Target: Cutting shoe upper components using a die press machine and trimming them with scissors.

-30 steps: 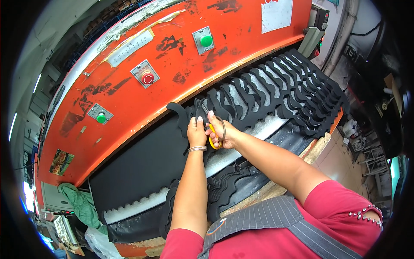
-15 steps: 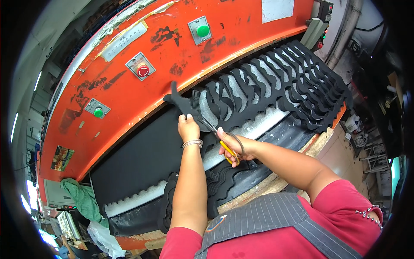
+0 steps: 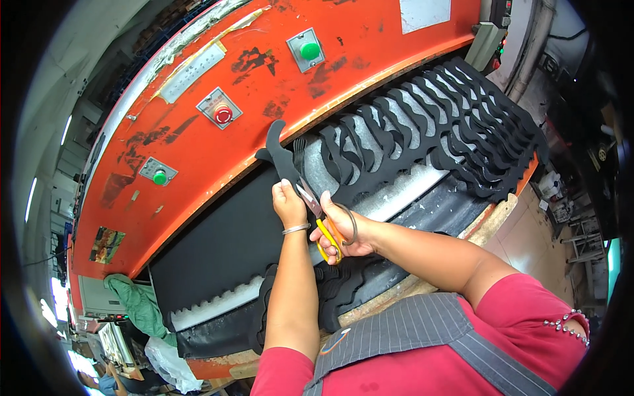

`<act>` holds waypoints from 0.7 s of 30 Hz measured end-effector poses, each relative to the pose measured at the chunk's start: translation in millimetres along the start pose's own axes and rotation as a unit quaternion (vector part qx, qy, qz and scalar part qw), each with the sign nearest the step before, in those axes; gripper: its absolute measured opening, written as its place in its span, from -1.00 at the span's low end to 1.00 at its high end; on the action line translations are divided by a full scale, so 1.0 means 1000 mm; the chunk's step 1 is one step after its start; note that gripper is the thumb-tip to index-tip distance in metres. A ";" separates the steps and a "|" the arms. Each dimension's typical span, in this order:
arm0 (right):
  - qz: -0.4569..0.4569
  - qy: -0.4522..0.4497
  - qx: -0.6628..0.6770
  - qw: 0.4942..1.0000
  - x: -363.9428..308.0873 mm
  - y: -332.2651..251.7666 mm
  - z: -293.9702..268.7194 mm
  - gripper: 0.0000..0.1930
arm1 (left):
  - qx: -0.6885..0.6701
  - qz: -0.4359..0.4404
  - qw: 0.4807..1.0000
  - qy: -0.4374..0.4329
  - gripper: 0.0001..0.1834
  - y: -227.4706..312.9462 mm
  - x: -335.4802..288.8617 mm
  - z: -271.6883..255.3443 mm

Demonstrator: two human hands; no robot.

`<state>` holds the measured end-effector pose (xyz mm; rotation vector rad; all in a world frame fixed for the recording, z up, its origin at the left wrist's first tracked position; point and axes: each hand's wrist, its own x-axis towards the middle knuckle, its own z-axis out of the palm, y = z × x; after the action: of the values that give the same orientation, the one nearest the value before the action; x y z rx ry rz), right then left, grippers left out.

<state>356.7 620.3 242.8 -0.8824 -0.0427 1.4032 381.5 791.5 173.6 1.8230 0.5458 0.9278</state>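
Note:
My left hand (image 3: pixel 288 203) is closed on a black foam strip (image 3: pixel 280 156); its curved end sticks up past my fingers toward the orange machine front. In my right hand (image 3: pixel 342 232) is a pair of scissors (image 3: pixel 329 241) with yellow handles. The blades stand apart beside my left fingers, close to the lower end of the strip; whether they touch the foam I cannot tell. Right of the hands lies black foam scrap (image 3: pixel 416 122) with rows of wavy cut-outs. A smooth black foam sheet (image 3: pixel 218 231) spreads to the left.
The orange machine (image 3: pixel 178 142) rises along the far side, with green buttons (image 3: pixel 309 51) and a red one (image 3: pixel 222 115). A pale metal strip (image 3: pixel 228 302) runs under the foam's scalloped edge. Black wavy pieces (image 3: pixel 340 290) hang in front. Green cloth (image 3: pixel 135 303) lies at left.
My right hand has moved left and slightly down with the scissors, and the blades are spread wider. The foam strip's end has turned and points more upright. The view has shifted slightly.

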 end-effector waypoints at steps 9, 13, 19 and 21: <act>0.023 -0.023 0.023 0.999 0.010 0.005 0.010 -0.03 | -0.051 0.006 0.997 0.061 -0.69 0.000 -0.002 -0.008; 0.000 0.011 0.000 1.000 0.024 -0.008 0.010 -0.03 | -0.041 0.014 0.996 0.075 -0.68 0.004 -0.004 -0.005; -0.020 0.026 0.031 0.999 0.035 -0.005 0.017 -0.05 | -0.014 -0.011 0.995 0.095 -0.70 0.002 -0.008 -0.011; -0.034 0.030 0.031 0.998 0.037 0.001 0.020 -0.05 | -0.035 0.007 0.994 0.099 -0.69 0.000 -0.007 -0.012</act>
<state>353.6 661.9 238.7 -0.8623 0.0159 1.3077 367.7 793.2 173.7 1.6851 0.6150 1.1313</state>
